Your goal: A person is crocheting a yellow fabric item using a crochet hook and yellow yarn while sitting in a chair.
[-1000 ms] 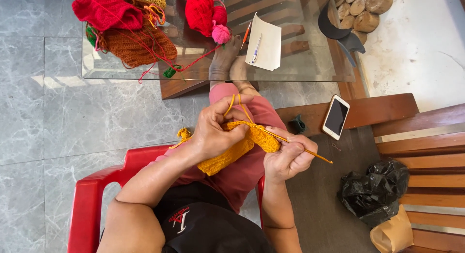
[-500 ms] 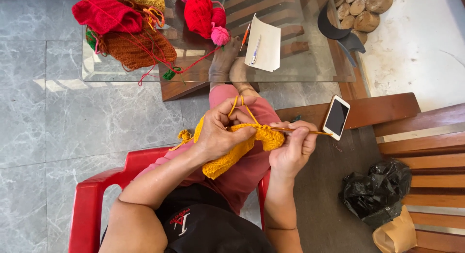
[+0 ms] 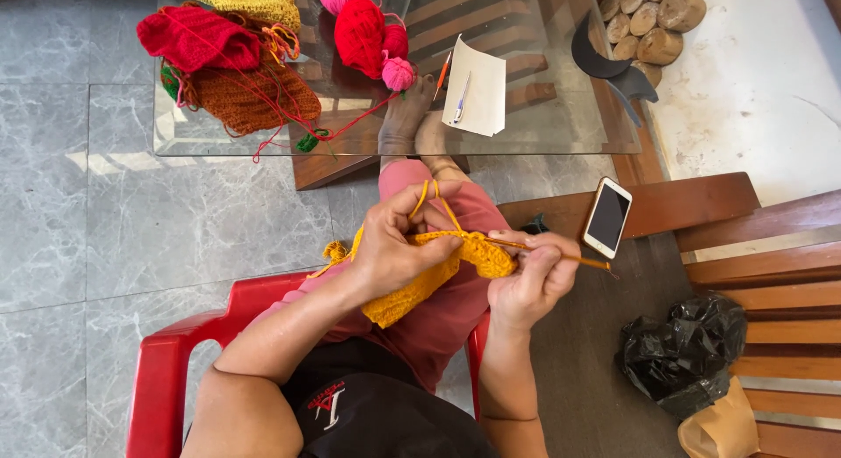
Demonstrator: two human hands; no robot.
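Far left, on the glass surface (image 3: pixel 561 134): red knitted piece (image 3: pixel 197 37), rust-orange crocheted piece (image 3: pixel 254 97), red and pink yarn balls (image 3: pixel 368 33), all well apart from the work. Below, red plastic chair (image 3: pixel 162 370).

Left hand (image 3: pixel 399 248): grip closed on the yellow crocheted piece (image 3: pixel 420 278), thumb on top, fingers beneath, with the yellow yarn strand (image 3: pixel 429 195) looped up over a raised finger. Piece held above the lap, draped down toward the left forearm. Best kept: strand taut over that finger, fabric pinched close to the working edge so the stitch stays open and steady.

Right hand (image 3: pixel 530 278): grip clamped on the crochet hook (image 3: pixel 569 258), tip buried in the top edge of the piece, shaft pointing right. Best kept: small wrist turns, hook level, loops even and not pulled tight.

Further right: paper sheet with pen (image 3: pixel 476 90) on the glass, smartphone (image 3: pixel 607 217) on the wooden bench arm (image 3: pixel 683 208), black plastic bag (image 3: pixel 683 353) on the floor.
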